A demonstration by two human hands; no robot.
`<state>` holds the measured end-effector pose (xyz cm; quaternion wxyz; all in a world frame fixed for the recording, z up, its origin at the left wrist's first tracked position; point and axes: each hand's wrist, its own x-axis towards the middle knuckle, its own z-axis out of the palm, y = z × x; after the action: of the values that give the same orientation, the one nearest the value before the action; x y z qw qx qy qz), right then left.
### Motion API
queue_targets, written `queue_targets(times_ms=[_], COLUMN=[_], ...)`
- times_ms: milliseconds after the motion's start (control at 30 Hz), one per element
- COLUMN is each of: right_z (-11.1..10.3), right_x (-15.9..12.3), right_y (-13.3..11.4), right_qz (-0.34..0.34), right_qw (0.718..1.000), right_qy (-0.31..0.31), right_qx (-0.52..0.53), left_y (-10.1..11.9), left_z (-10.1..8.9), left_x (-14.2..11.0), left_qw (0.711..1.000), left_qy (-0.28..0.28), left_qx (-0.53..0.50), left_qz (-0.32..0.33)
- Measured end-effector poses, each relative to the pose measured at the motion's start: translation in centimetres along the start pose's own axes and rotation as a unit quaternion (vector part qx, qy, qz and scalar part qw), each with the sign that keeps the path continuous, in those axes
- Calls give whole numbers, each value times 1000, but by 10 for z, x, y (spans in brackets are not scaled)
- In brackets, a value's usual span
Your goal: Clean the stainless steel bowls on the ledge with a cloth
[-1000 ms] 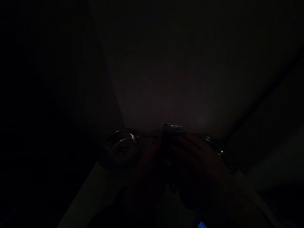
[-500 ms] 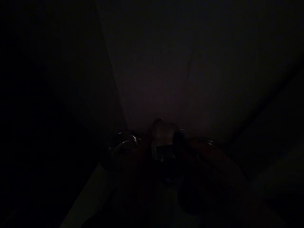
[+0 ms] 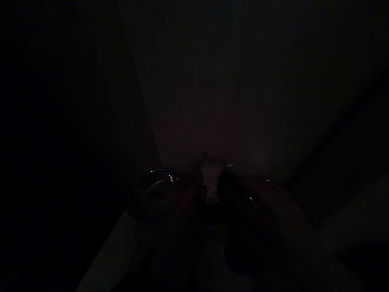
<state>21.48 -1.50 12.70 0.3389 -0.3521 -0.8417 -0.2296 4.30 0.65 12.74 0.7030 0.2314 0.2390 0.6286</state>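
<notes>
The view is very dark and most outlines are faint. A small pale cup-shaped piece [image 3: 212,172] is tilted on its side at the centre, its wider rim towards the left. A thin bright pin or wire sticks out on its right. My right hand [image 3: 273,202] reaches in from the lower right, its dark fingertips closed against the piece's right side. From the left, my left hand [image 3: 187,207], barely visible, appears closed at the rim. Dark shadow hides the underside of the piece and most fingers.
On the left stands a round shiny metal dish [image 3: 158,174] with a small dark item [image 3: 158,194] inside. Another curved shiny rim [image 3: 267,180] shows behind my right hand. A pale surface [image 3: 103,259] lies at lower left, and a large flat panel [image 3: 212,89] stands behind.
The cup-shaped piece has turned slightly, and its rim has shifted a little to the right. My left fingers have moved with it. The picture is dimmer.
</notes>
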Motion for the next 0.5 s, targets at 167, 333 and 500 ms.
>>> queue_targets(times_ms=[167,333,500], right_z=[4,9,15], right_x=[-1,1,-2], right_y=[-8,-11,-15], right_qz=[14,2,-5], right_qw=[1000,1000,999], right_qy=[-14,21,14], right_qx=[21,12,30], left_y=[6,6,6], left_z=[5,8,9], left_x=[-3,-4,-5], left_qw=[1000,1000,999], left_qy=[-2,9,1], left_qx=[4,-1,-4], left_qz=[2,-6,-35])
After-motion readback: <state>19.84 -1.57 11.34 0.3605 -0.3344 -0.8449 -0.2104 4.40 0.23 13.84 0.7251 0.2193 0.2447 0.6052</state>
